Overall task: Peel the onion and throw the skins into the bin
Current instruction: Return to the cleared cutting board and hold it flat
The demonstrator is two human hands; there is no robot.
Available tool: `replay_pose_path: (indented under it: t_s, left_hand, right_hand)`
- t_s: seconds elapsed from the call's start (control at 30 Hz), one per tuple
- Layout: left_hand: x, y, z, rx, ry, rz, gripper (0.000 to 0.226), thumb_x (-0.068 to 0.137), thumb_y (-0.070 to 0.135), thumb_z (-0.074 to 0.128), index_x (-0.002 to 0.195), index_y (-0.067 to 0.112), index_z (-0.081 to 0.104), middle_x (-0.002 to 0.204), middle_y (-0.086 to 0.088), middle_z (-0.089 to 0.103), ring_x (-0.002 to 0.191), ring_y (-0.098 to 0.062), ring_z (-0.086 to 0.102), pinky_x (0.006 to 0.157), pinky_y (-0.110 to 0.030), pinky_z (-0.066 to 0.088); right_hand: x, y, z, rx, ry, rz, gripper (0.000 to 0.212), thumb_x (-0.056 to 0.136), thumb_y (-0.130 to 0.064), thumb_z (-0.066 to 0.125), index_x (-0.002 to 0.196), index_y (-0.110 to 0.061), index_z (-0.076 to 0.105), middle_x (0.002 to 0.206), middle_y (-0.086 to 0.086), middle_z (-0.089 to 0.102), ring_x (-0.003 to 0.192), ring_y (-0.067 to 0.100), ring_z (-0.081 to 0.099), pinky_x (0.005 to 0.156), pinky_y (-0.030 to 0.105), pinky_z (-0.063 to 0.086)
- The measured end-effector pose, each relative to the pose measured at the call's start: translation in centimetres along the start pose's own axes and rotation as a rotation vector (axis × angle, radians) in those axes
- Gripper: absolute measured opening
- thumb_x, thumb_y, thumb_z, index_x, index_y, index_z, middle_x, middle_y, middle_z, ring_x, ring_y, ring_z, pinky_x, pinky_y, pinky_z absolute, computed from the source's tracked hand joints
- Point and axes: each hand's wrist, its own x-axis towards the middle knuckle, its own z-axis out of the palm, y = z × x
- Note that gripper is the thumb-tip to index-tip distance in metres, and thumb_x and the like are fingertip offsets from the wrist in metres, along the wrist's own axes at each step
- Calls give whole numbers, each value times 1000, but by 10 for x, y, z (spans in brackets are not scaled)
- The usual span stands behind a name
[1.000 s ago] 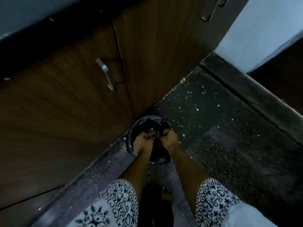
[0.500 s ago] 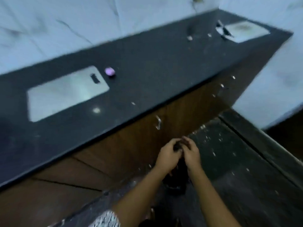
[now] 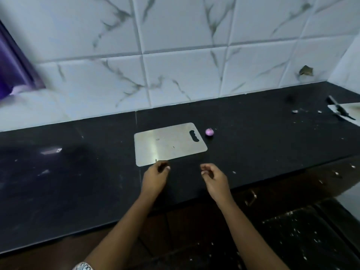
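A small peeled purple onion (image 3: 209, 131) rests on the black counter, just right of a steel cutting board (image 3: 167, 144). My left hand (image 3: 155, 177) hovers over the counter at the board's near edge, fingers loosely curled with nothing in them. My right hand (image 3: 214, 178) hangs beside it to the right, also loosely curled and holding nothing. Both hands are well short of the onion. The bin is out of view.
The black counter (image 3: 263, 143) runs along a white tiled wall (image 3: 185, 55). At the far right lies a knife (image 3: 340, 110) on a second board (image 3: 350, 114), with scraps nearby. Brown cabinet doors (image 3: 253, 197) and a speckled dark floor (image 3: 311, 236) sit below right.
My view rose from the bin on the floor up to the counter. Both hands lifted from the bin, came apart and now hover above the counter's front.
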Motion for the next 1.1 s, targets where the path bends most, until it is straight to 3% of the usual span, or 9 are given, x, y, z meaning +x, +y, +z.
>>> replay_pose_path:
  t_s: [0.1,0.27,0.4,0.53,0.63,0.77,1.0,1.1]
  left_hand:
    - [43,-13,-18,139,30,-23,38,94,25,51,131,22,52,129,-4,59,108,-21,58,86,-29,44]
    - [111,-34,-21,441,19,14,51,94,22,46,143,11,37,150,-9,37,137,-28,34,114,-46,26]
    - [151,-38,-11,591,-24,-10,57,98,38,36,149,18,22,159,-8,17,146,-27,12,118,-47,10]
    - [181,-47,2,688,-64,-51,62,98,49,27,152,21,11,160,-6,5,148,-25,2,119,-45,4]
    - [183,-56,12,756,-14,-29,62,98,50,19,152,22,6,161,-5,2,148,-24,-2,119,-43,1]
    - [183,-60,19,796,34,-23,62,98,51,15,152,23,3,161,-2,1,148,-21,-3,119,-41,0]
    - [163,-58,33,771,62,-24,62,98,50,19,152,23,6,160,-2,3,148,-21,-2,119,-41,2]
    - [158,-57,31,698,60,1,60,98,48,30,151,22,16,160,-3,10,148,-21,4,118,-40,4]
  right_hand:
    - [39,-6,35,-108,-30,-20,20,89,-8,56,106,-13,64,109,2,64,99,13,59,83,17,42]
    - [108,-7,71,-404,-102,-125,28,88,-7,49,115,-12,58,123,4,55,114,20,51,92,29,42]
    - [166,2,75,-644,-190,-220,38,90,-10,48,128,-9,50,142,8,43,130,25,38,104,35,32]
    - [220,17,80,-894,-354,-261,49,94,-28,43,141,-15,33,156,8,19,143,23,16,115,46,15]
    - [234,33,77,-935,-434,-286,56,97,-40,34,147,-19,18,158,4,8,145,20,6,116,44,5]
    - [229,45,73,-950,-397,-344,56,98,-41,27,148,-21,11,158,2,6,145,17,4,117,40,2]
    - [215,56,57,-939,-374,-359,56,99,-40,28,148,-22,9,158,-1,5,145,16,3,117,38,2]
    - [210,55,51,-887,-398,-363,57,98,-38,34,148,-20,14,158,2,10,145,18,7,118,39,6]
